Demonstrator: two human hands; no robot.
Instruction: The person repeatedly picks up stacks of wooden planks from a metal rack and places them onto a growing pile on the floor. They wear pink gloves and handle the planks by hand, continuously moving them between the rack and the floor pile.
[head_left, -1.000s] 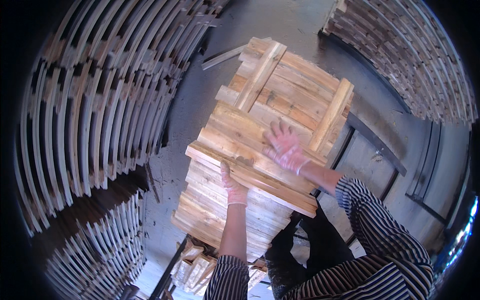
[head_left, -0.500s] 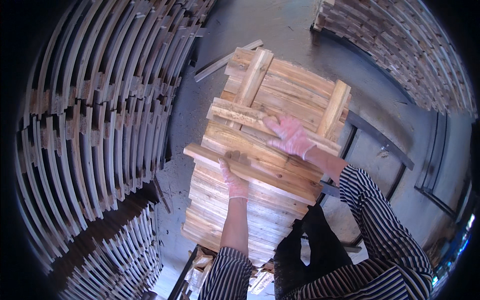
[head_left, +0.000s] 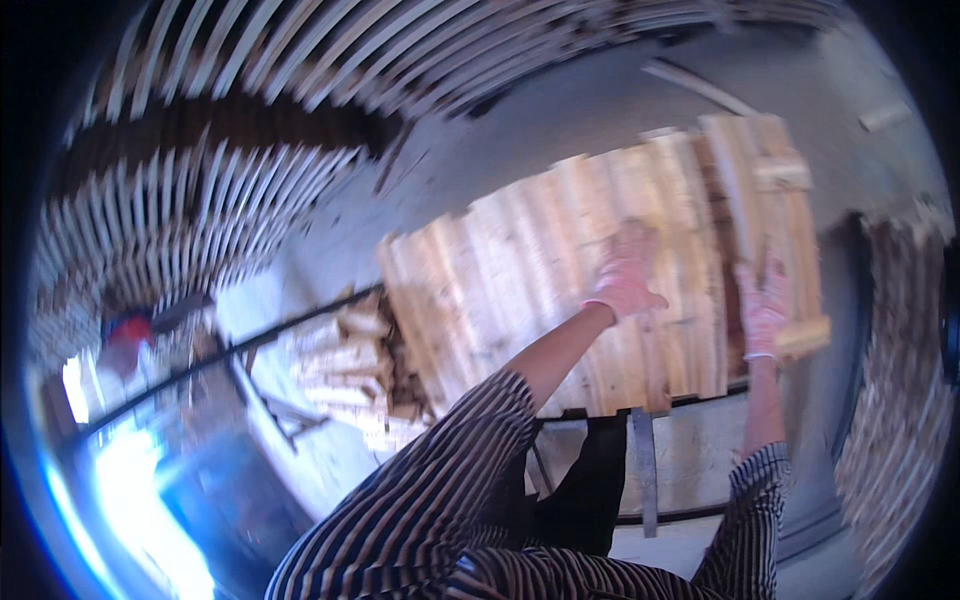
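Note:
A stack of pale wooden boards (head_left: 500, 260), laid side by side, lies in front of me. My left hand (head_left: 625, 278), in a pinkish glove, is spread on the boards near the middle, thumb out to the right; its fingertips are blurred. My right hand (head_left: 764, 308), gloved alike, rests on a long board (head_left: 735, 180) at the stack's right end, thumb and fingers apart. That board lies over short crosspieces (head_left: 782, 173). A dark gap shows to its left. Motion smears the view.
Tall racks of stacked slats (head_left: 400, 50) curve along the far side and left. A loose stick (head_left: 700, 86) lies on the floor beyond the boards. Offcuts (head_left: 340, 360) are piled left of the stack. Metal frame bars (head_left: 643, 470) stand near my legs, and another slat stack (head_left: 895, 370) is at right.
My view has swung round, so the stack now runs left to right. My left hand has come off the loose board it held and lies on the boards. My right hand stays on the crosswise board.

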